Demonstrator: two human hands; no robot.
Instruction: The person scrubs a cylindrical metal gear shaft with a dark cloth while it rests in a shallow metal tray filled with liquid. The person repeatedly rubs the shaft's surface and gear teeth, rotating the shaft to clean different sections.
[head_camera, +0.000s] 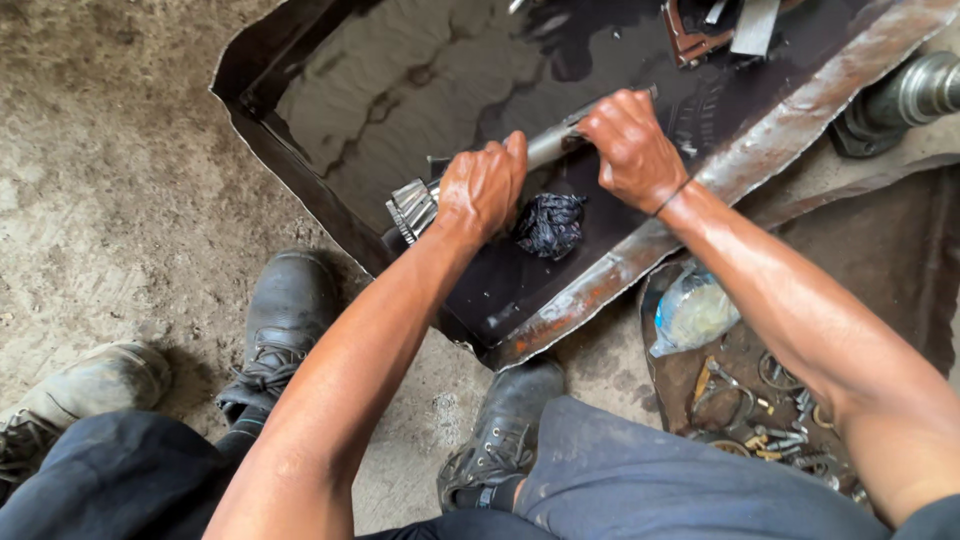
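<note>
— Looking down from the head camera, what lay under the hands?

— A dented sheet-metal tray (300, 170) with a rusty rim, filled with dark, oily liquid that rippled and mirrored the light. It sat on a rough, stained concrete floor (110, 170) and took up the picture from ten to two o'clock.

— And the hands themselves?

— Both were wet and shiny. The left hand (482, 188) was wrapped tight around a metal shaft (545, 148) near its toothed gear end (412, 206), which pointed toward eight o'clock. The right hand (630, 145) was clenched on the same shaft further along, toward two o'clock. The shaft lay slanted over the tray's near corner, just above the liquid.

— Anything beside it?

— A dark, soaked wad of rag (549, 224) lay in the tray just at five o'clock from the left hand.

— What surrounded the tray?

— At four o'clock, a shallow rusty dish (700, 390) held bolts, rings and small fittings, with a clear plastic bag (692, 312) at its edge. A heavy steel part (915, 92) rested at two o'clock, outside the rim. Two black boots (285, 320) stood at six and seven o'clock, and a pale, dusty shoe (90, 385) sat at eight o'clock.
</note>
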